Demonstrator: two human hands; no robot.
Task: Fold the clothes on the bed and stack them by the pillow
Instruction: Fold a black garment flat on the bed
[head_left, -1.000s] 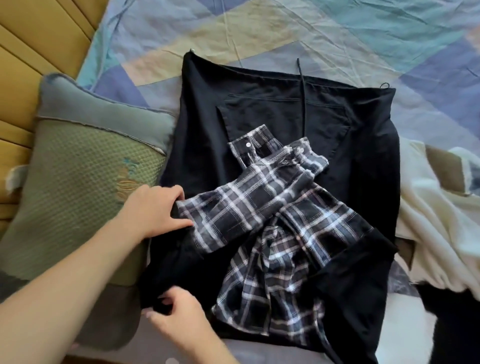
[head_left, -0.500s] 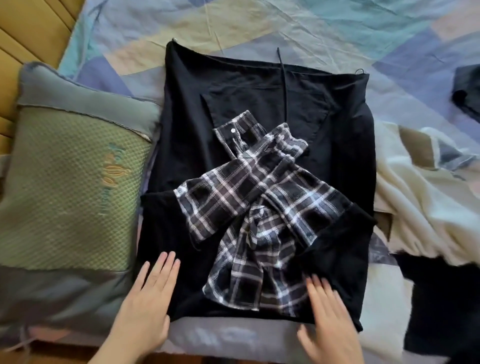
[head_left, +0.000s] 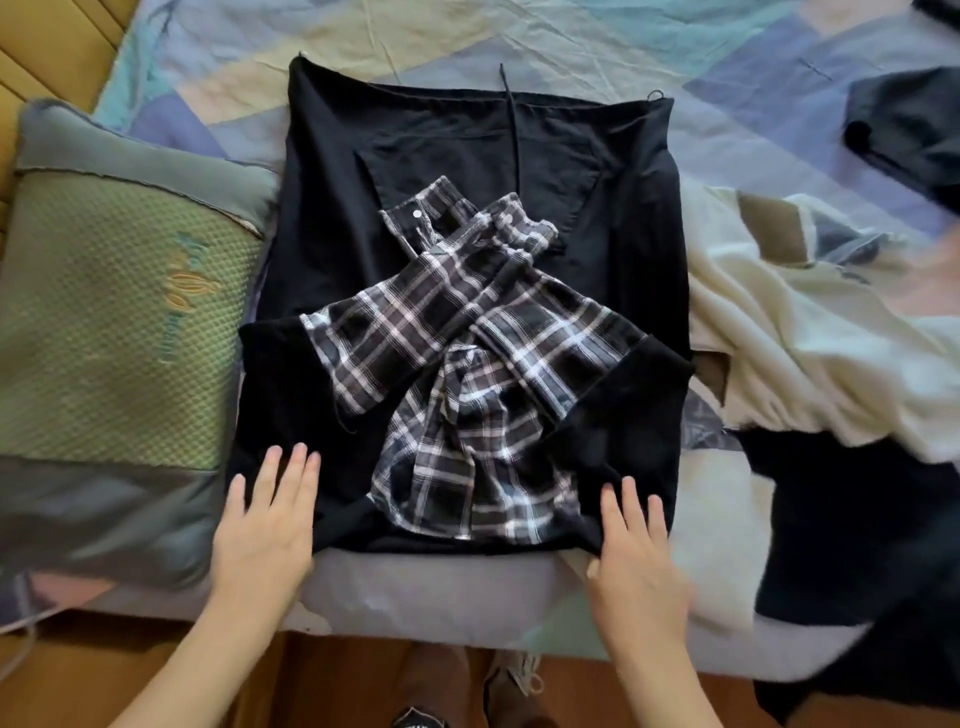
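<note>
Black garment (head_left: 467, 166): spread flat on the bed (head_left: 571, 47), its left edge just beside the pillow; a thin cord runs down from its far edge.
Plaid shirt (head_left: 467, 374): black and white, lying on the middle of the black garment, its sleeves crossed over each other and a button cuff at the far end.
Near flaps: black fabric folded in over the plaid shirt at the near left and near right.
Left hand (head_left: 265, 525): fingers straight and spread, pressed flat on the near left part of the black garment.
Right hand (head_left: 634, 551): fingers straight, flat on the near right corner of the black garment, palm over the bed edge.
Hands together or apart: well apart, one at each near corner, holding nothing.
Pillow (head_left: 104, 322): green with grey borders, left of the clothes, against a yellow headboard (head_left: 47, 47).
Cream cloth (head_left: 810, 332): crumpled heap on the right, touching the black garment's right edge.
Dark clothes (head_left: 852, 519): heaped at the near right, below the cream cloth.
Dark item (head_left: 909, 124): at the far right, apart from the rest.
Floor (head_left: 363, 675): wooden, with shoes near the bed edge.
</note>
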